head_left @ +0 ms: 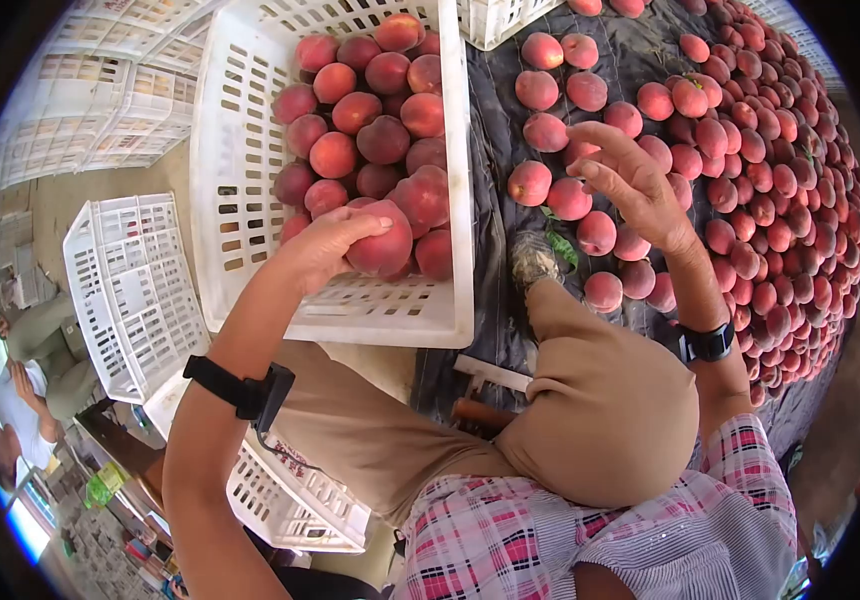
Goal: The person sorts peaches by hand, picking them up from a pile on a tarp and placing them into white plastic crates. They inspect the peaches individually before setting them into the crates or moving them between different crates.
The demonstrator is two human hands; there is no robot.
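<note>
A white plastic crate (345,318) holds a heap of red peaches (358,112). Low in it, my left hand (328,248) has its thumb over a large peach (383,243) and grips it against the others. My right hand (638,190) hovers above loose peaches (596,232) on the dark ground sheet, fingers curved and spread. Close by its fingertips is a partly hidden peach (578,152); the hand itself holds nothing. Each forearm wears a black strap with a small device.
A big pile of peaches (780,200) spreads over the black sheet (495,100) to the right. Stacked white crates (100,105) stand upper left, with another crate (140,295) below them. My bent knee (610,420) is between the arms. A person (25,395) sits at the far left.
</note>
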